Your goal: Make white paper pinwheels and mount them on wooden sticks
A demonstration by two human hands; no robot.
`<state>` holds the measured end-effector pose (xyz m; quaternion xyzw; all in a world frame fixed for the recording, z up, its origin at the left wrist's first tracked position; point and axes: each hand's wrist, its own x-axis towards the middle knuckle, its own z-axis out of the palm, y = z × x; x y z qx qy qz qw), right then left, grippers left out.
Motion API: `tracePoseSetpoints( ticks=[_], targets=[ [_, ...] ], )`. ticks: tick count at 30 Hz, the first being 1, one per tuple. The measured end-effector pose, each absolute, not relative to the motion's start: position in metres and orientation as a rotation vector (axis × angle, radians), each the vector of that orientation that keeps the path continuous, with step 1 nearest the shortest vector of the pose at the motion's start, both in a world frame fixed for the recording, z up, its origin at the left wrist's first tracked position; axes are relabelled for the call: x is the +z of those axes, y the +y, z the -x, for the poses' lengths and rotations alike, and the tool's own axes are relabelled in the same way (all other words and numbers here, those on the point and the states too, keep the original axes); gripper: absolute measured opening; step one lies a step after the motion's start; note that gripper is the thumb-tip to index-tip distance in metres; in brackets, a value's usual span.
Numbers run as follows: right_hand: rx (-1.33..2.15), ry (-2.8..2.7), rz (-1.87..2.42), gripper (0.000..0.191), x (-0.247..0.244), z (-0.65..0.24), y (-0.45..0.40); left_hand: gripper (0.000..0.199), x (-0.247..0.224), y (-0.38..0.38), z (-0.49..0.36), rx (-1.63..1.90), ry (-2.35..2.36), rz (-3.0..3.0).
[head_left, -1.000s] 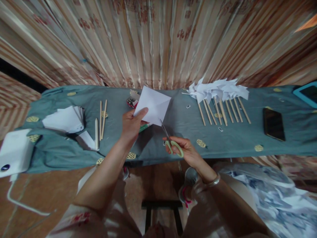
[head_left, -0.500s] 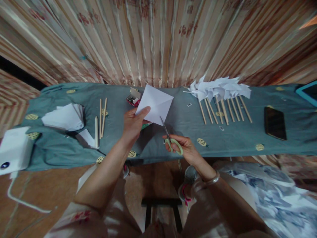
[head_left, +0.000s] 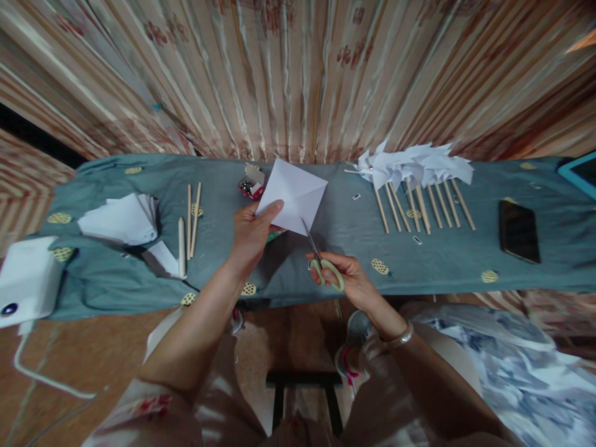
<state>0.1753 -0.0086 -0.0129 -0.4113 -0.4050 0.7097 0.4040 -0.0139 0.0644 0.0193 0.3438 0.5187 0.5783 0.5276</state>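
My left hand [head_left: 254,233] pinches the left corner of a square white sheet of paper [head_left: 295,192], thumb on top. Crease lines run across the sheet, which is held above the table. In my right hand [head_left: 347,273] is a pair of scissors [head_left: 331,276] with pale green handles, fingers through the loops. The scissor blades are at the sheet's lower corner, pointing toward its middle. Just behind my left hand sits a small red box [head_left: 251,185] with its flap up, holding small shiny pieces. Something green shows partly beneath the paper.
Several paper pinwheels [head_left: 414,167] on wooden sticks lie at the right, near a dark phone [head_left: 518,231]. Left of my hands are two thin sticks [head_left: 195,220], a thicker pale rod [head_left: 181,248], a paper stack [head_left: 121,220] and a white device [head_left: 28,279]. A curtain [head_left: 288,81] hangs behind the table.
Almost nothing differs. The paper and the scissors hold nearly the same position, and the view has shifted very slightly.
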Motion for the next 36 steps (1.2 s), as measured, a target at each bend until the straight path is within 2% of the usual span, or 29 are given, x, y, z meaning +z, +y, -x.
tracePoseSetpoints(
  ticks=[17, 36],
  targets=[
    [1.763, -1.04, 0.998, 0.038, -0.024, -0.175, -0.008, 0.025, 0.017, 0.066, 0.014, 1.407, 1.24, -0.834],
    [1.737, -1.057, 1.012, 0.038, -0.025, -0.175, -0.008, 0.031, 0.017, 0.062, 0.011, 1.359, 1.217, -0.823]
  ],
)
